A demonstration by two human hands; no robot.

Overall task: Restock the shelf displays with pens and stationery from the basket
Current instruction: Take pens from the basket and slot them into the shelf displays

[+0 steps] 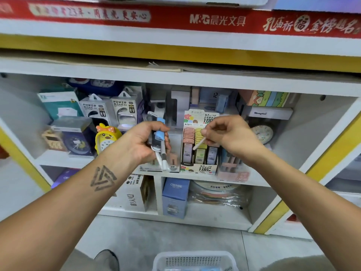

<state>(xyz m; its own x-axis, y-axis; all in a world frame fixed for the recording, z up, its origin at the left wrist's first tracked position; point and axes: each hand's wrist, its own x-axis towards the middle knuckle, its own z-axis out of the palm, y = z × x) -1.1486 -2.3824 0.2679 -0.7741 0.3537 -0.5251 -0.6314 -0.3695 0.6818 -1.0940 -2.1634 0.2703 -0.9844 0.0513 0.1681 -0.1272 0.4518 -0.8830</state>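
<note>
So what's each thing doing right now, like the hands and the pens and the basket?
Left hand: grips a bundle of pens.
Bundle of pens: upright, tips pointing down.
Right hand: pinches one thin pale pen.
Thin pale pen: tilted, held in front of the lead refill display.
Lead refill display: standing on the shelf, rows mostly full.
Basket: on the floor, contents mostly out of view.
Yellow chick clock: standing upright.

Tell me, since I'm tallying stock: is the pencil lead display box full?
Cannot tell fully: the lead display box shows packed rows in front, but the right hand covers part.
</note>
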